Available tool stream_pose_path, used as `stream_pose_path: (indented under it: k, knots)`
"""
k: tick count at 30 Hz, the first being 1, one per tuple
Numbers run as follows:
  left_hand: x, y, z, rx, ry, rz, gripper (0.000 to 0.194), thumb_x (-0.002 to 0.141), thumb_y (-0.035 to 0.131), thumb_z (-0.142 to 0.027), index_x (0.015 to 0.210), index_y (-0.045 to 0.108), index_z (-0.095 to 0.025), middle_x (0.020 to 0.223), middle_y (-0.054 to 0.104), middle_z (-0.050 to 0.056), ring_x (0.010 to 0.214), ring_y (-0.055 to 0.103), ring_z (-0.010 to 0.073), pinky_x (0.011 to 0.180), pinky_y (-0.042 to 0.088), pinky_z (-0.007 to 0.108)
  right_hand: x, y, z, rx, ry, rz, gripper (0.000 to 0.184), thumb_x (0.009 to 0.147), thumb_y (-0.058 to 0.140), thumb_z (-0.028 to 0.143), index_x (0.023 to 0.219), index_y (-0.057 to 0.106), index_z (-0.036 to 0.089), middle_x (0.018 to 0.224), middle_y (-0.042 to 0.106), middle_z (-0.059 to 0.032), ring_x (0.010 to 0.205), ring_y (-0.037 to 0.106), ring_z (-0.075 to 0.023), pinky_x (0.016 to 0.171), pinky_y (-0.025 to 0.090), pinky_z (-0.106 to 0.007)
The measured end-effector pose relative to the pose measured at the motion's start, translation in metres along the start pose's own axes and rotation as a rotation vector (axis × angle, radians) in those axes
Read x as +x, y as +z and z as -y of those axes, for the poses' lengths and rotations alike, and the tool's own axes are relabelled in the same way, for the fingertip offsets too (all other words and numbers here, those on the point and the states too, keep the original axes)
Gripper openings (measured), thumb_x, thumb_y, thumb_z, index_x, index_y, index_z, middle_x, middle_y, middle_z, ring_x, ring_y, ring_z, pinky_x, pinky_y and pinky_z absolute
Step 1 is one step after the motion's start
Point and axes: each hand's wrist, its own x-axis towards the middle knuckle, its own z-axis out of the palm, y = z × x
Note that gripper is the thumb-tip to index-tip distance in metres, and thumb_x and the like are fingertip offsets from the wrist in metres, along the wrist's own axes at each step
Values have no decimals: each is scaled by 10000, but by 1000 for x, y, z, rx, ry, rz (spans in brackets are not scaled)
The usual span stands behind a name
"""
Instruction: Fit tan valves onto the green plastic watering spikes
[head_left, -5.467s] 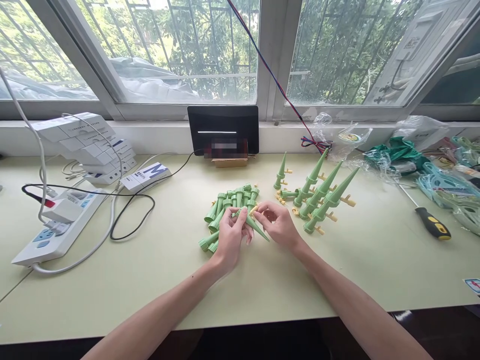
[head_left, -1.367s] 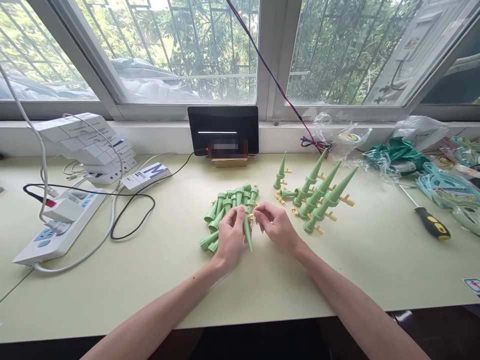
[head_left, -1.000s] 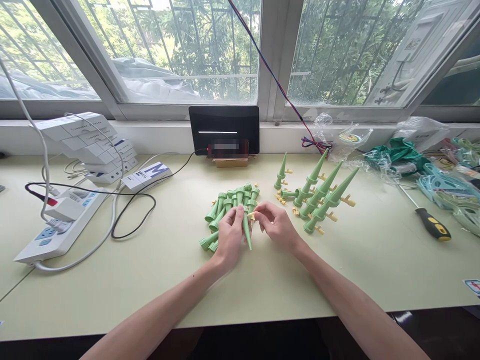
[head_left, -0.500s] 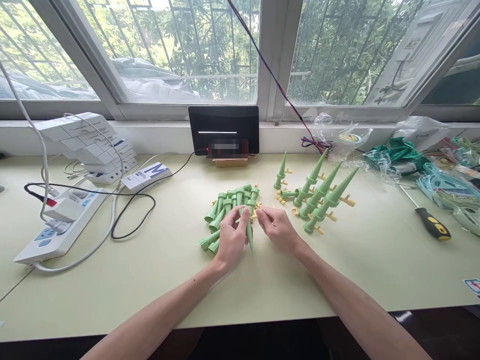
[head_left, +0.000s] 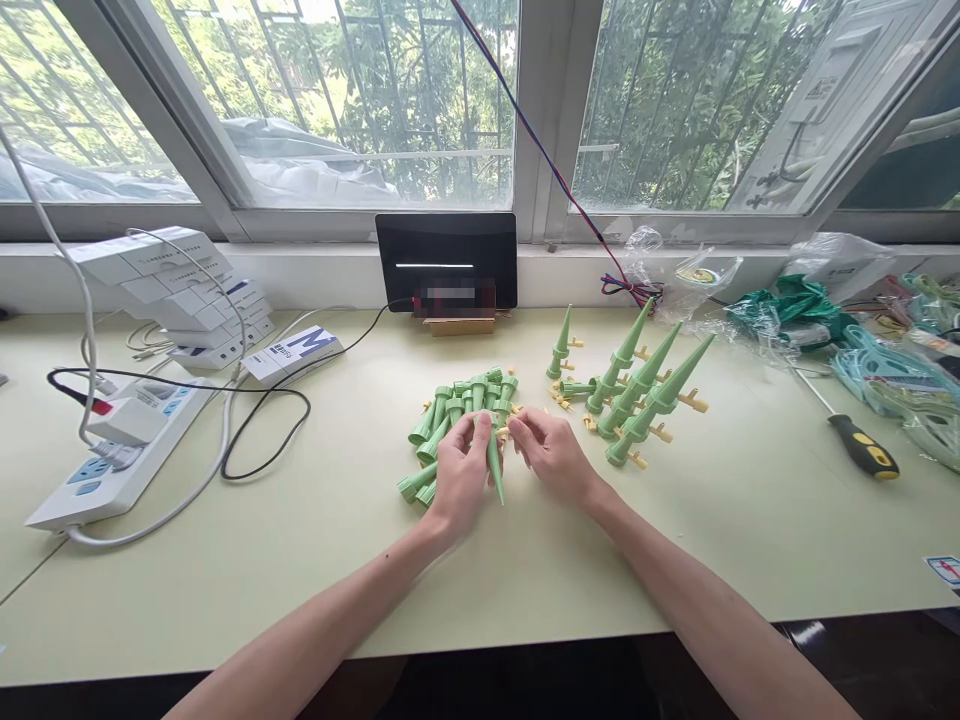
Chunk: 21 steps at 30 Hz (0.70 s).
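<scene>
Four upright spikes (head_left: 645, 380), one held spike (head_left: 494, 467), perhaps dozen overlapping piled spikes (head_left: 455, 409); one screwdriver (head_left: 862, 446), one screen (head_left: 450, 243).

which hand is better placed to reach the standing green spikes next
Probably the right hand: it is nearer the standing green spikes, while the left hand, farther off, holds another green spike. The right one, though, pinches a small yellow piece.

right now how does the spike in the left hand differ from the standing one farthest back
The held spike points its tip down in the picture; the back spike points up. The left hand grips and partly hides the held spike, while the back spike stands untouched on the table. Both are green and taper to a point.
</scene>
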Motion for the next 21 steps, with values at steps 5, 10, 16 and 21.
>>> stream_pose_path:
  k: [5, 10, 16, 21]
  knots:
    - [0, 0, 2, -14, -11, -22, 391, 865, 588, -582, 873, 588, -191, 577, 510, -45, 429, 444, 81, 414, 370, 213, 1, -1, 0, -37, -75, -6, 305, 946, 528, 486, 879, 594, 196, 765, 628, -26, 567, 515, -126, 524, 403, -255]
    - [0, 0, 3, 8, -1, -14, 392, 875, 574, -582, 857, 576, -190, 593, 523, -37, 435, 456, 79, 415, 372, 211, 1, 0, -3, -68, -112, 19, 290, 960, 522, 457, 889, 625, 195, 775, 640, -34, 588, 525, -134, 575, 436, -271]
    - [0, -1, 5, -1, 20, -18, 388, 882, 569, -573, 839, 562, -187, 596, 513, -36, 427, 435, 75, 392, 361, 208, 0, 0, -3, -80, -120, 10, 298, 966, 520, 452, 887, 640, 191, 778, 638, -37, 621, 525, -141, 595, 421, -273]
    - [-1, -1, 6, 21, 33, -14, 393, 869, 579, -582, 886, 578, -190, 619, 492, -45, 421, 419, 69, 378, 371, 204, -1, 0, 0, -17, -63, 21, 378, 945, 525, 517, 779, 608, 187, 669, 584, -13, 580, 502, -138, 558, 399, -271]
